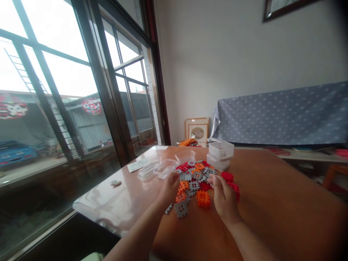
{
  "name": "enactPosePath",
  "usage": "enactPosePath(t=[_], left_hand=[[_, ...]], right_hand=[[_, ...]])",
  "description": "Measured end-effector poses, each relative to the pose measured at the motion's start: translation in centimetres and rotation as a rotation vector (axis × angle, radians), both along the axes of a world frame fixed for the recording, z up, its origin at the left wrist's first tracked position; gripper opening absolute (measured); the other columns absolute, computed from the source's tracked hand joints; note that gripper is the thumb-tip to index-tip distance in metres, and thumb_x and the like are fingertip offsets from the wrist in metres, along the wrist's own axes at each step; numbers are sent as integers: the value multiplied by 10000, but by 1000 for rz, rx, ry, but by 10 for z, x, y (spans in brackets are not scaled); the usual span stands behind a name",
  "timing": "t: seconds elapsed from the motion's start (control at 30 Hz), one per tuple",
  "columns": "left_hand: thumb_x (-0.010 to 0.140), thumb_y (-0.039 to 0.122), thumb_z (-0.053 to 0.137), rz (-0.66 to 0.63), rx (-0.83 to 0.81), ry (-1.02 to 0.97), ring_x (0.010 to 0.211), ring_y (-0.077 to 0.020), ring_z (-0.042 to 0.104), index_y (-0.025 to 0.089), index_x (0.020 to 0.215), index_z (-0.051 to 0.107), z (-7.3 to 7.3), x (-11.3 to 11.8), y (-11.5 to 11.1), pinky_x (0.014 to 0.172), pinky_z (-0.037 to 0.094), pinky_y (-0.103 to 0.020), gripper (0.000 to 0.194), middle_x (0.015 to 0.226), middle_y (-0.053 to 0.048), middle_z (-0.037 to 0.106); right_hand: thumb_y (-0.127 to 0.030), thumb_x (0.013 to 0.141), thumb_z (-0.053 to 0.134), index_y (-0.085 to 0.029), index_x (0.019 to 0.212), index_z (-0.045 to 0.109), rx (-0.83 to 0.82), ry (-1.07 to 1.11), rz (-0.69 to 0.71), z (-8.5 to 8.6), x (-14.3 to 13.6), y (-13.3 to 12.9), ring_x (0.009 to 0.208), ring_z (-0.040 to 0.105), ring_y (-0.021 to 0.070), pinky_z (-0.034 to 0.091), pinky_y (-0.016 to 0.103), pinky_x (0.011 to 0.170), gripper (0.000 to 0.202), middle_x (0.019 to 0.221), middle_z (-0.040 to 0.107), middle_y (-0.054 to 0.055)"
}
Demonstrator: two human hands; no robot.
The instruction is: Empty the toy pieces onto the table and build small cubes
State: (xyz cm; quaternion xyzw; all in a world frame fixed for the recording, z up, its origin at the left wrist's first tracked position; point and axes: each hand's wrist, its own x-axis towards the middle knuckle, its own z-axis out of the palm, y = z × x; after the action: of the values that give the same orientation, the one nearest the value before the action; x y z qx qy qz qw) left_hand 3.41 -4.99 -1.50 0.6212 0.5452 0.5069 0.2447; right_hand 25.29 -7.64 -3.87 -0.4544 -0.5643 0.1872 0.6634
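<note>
My left hand is closed at the left edge of a heap of plastic lattice building pieces. Its fingertips point away from me, so whatever they grip is hidden. On the heap's right side my right hand has thumb and fingers drawn together. Grey pieces lie behind its fingertips, and I cannot make out what is in them. The pieces are flat notched squares in grey, red and orange. Between my hands sits an orange block, with a grey square nearer me. Red pieces lie beside my right hand.
Clear plastic tubs and lids stand behind the heap on the left. Two stacked white boxes are at the back right. A small grey cluster lies on the left of the wooden table. Windows line the left side.
</note>
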Motion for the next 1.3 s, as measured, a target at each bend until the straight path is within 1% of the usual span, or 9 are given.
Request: enactPosePath(t=[0.1,0.2,0.47,0.6,0.73,0.93,1.07,1.17,1.3], left_hand=[[800,240,572,41,30,346,822,-186,589,183,937,661,-6,-24,5,792,449,-309,173,856,-24,673],[740,255,651,12,4,607,944,-243,596,210,1047,664,-11,-29,6,855,437,-352,311,994,-60,697],[698,310,729,7,-40,702,1072,-350,581,253,1071,669,-6,-19,11,970,398,-462,382,1010,-91,705],[738,295,719,-90,73,582,1147,-330,573,235,1261,602,-3,-13,14,1012,407,-452,539,1199,-116,667],[808,297,694,-193,209,289,1219,-278,558,226,1363,525,-4,12,12,1054,411,-412,584,1339,-119,597],[810,364,748,-334,236,22,1158,-256,581,240,1341,561,4,50,0,994,453,-378,576,1291,-102,618],[828,390,724,-429,105,-133,955,-208,618,214,1298,602,7,55,3,864,489,-331,516,1072,-77,677],[838,435,705,-527,-77,-349,723,-144,593,169,1220,641,4,54,11,723,483,-281,470,824,-28,661],[750,407,779,-582,-244,-551,568,-89,537,164,1022,645,-5,53,21,571,421,-213,389,712,9,637]], right_hand=[[-608,980,406,-221,1113,682,-46,24,32,-4,-1,2,972,699,261,552,406,899,493,1013,756,106],[-622,971,412,-224,1101,679,-83,44,54,-4,-3,3,978,694,266,552,405,895,497,1010,753,105],[-652,954,396,-237,1044,688,-123,57,58,5,-1,0,961,697,277,554,398,872,515,980,757,102],[-640,924,462,-248,1025,691,-149,62,67,5,-1,5,974,705,285,554,401,873,465,1013,765,91],[-605,865,583,-240,1153,669,-226,90,187,4,-10,6,1021,709,294,558,411,899,473,1066,762,89],[-582,890,548,-221,970,673,-337,187,383,18,-12,-4,844,708,254,542,300,628,390,880,749,48],[-576,888,535,-227,962,678,-371,220,375,23,-3,-2,776,690,234,523,292,601,384,877,741,47],[-547,884,563,-234,1083,685,-381,226,424,19,0,4,728,674,208,520,295,617,391,887,738,30],[-524,887,576,-237,1277,610,-352,196,384,8,-1,11,724,681,211,555,327,653,486,863,723,25]])
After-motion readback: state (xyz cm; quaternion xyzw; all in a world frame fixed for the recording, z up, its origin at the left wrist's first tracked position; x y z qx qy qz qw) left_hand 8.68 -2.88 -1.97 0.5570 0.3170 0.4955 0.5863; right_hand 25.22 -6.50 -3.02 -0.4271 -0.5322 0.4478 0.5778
